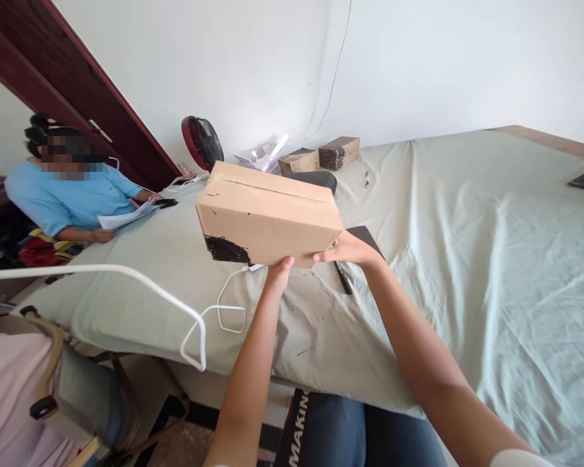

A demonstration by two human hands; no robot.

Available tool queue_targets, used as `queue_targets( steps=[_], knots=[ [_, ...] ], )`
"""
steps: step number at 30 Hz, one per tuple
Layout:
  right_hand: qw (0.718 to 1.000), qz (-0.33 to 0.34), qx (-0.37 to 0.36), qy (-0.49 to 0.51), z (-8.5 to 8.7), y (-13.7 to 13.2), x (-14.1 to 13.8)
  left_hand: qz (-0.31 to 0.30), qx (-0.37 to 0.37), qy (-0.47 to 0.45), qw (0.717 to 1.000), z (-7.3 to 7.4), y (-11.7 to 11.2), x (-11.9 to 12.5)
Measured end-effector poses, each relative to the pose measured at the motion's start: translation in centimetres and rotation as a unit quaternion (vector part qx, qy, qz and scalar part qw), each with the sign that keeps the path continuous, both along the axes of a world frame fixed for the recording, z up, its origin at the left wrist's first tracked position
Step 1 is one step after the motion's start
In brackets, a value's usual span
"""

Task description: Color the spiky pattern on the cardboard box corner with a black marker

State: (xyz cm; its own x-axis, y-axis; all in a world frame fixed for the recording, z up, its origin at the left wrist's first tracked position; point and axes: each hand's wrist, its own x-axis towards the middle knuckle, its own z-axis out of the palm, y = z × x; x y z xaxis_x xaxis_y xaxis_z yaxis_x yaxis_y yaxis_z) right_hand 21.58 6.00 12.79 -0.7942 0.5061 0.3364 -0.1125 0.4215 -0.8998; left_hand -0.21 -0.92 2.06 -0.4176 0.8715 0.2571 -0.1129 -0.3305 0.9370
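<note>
A closed cardboard box [272,214] is held up, tilted, above the cloth-covered table. Black scribble covers its lower left corner. My left hand [279,271] grips the bottom edge from below, thumb on the near face; its other fingers are hidden under the box. My right hand [345,249] is closed on the lower right corner, thumb along the near face. Below the right hand a black pen [343,277] lies on the cloth, beside a dark flat item [367,239] partly covered by my hand. A white cable [219,310] runs to a small device mostly hidden behind the box.
Two more cardboard boxes [339,153] stand by the wall near papers [265,157] and a round fan [202,143]. A small marker [367,179] lies on the pale green cloth [448,259]. At left a person in blue [78,204] holds sheets. A chair [85,383] stands lower left.
</note>
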Motion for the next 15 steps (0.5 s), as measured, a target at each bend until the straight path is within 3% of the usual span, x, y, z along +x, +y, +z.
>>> queue_targets(
  steps=[3, 7, 10, 13, 15],
  knots=[
    [0.993, -0.086, 0.004, 0.081, 0.7, 0.2, 1.4, -0.025, 0.031, 0.007, 0.999, 2.5, 1.2, -1.2],
    [0.984, -0.143, 0.045, 0.092, 1.8, 1.0, 5.5, -0.025, 0.06, 0.026, 0.998, 6.6, 1.3, -4.8],
    [0.981, -0.16, 0.073, 0.078, 2.5, 1.0, 7.1, -0.065, 0.009, 0.137, 0.988, 9.1, 1.0, -7.0],
    [0.975, -0.185, 0.077, 0.098, 2.8, 0.9, 6.9, -0.075, 0.003, 0.187, 0.979, 9.6, 1.3, -7.6],
    [0.964, -0.213, 0.073, 0.138, 2.6, 0.9, 5.9, -0.049, 0.014, 0.144, 0.988, 8.6, 2.0, -7.1]
  ],
)
